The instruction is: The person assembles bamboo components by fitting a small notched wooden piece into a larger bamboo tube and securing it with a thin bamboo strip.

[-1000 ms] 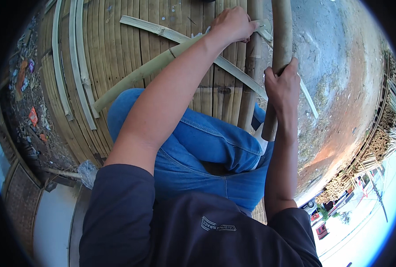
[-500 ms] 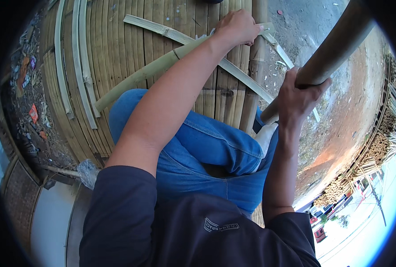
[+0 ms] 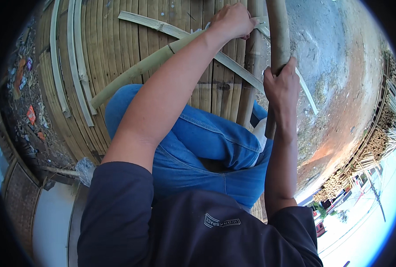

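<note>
A pale green bamboo pole (image 3: pixel 138 71) slants across the slatted bamboo platform, its near end beside my left knee. My left hand (image 3: pixel 233 21) is closed around its far part, and the pole's tip shows just past my fingers. Beneath it, a split bamboo strip (image 3: pixel 240 69) crosses the pole. In my right hand (image 3: pixel 283 86) is a thick brownish stick (image 3: pixel 278 31), gripped near its lower part and held nearly upright beside the platform's right edge. Its upper end runs out of view; the lower end hangs by my foot.
Several long bamboo strips (image 3: pixel 76 58) lie on the left of the platform (image 3: pixel 118 44). Another strip (image 3: pixel 307 91) juts over the ground on the right. Litter (image 3: pixel 29 113) covers the ground at left, a clear plastic bag (image 3: pixel 85 171) sits near my left elbow, and bamboo stacks (image 3: pixel 376 147) stand far right.
The thick stick has swung from a rightward tilt to nearly upright, its upper part moving left toward my left hand. My left hand has shifted slightly in view, still gripping the pole.
</note>
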Demonstrator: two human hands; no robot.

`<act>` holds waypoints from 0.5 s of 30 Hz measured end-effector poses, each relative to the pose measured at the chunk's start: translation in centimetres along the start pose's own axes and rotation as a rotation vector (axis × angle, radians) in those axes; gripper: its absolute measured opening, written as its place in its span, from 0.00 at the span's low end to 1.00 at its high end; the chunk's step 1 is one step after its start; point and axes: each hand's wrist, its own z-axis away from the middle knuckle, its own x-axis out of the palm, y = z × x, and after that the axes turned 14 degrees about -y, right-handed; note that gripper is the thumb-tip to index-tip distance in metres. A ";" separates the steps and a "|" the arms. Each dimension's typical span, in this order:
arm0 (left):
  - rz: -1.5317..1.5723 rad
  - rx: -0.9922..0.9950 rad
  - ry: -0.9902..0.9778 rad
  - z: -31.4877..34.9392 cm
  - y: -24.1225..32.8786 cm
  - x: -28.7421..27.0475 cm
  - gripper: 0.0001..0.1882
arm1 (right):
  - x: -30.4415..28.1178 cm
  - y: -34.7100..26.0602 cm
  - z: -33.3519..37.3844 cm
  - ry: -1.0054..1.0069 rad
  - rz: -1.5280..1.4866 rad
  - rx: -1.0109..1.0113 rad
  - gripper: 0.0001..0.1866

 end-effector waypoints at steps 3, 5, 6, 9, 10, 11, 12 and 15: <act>-0.094 -0.002 0.098 0.5 0.4 -0.7 0.19 | -0.5 -1.0 1.1 0.284 -0.412 -0.005 0.24; -0.038 -0.021 0.015 0.7 0.9 -0.6 0.19 | 0.5 0.3 -0.1 -0.020 0.037 0.017 0.21; -0.085 0.020 0.051 0.6 0.2 -1.1 0.20 | 0.3 -0.4 -0.2 0.021 -0.008 0.001 0.21; -0.080 -0.006 0.085 0.3 0.5 0.1 0.20 | -0.8 -1.1 1.3 0.331 -0.411 -0.054 0.22; -0.016 0.007 0.020 0.5 0.4 -0.6 0.18 | -0.6 -1.5 0.8 0.255 -0.370 0.025 0.22; -0.008 0.001 0.008 0.9 0.1 -0.2 0.18 | 0.4 -0.3 -0.4 0.026 -0.005 0.025 0.22; -0.023 0.004 0.013 0.7 0.6 -0.3 0.18 | 0.2 0.0 -0.3 0.048 -0.026 0.003 0.22; -0.042 0.021 0.138 -2.2 -1.2 -0.5 0.18 | -0.2 -0.8 0.0 0.301 -0.456 -0.007 0.24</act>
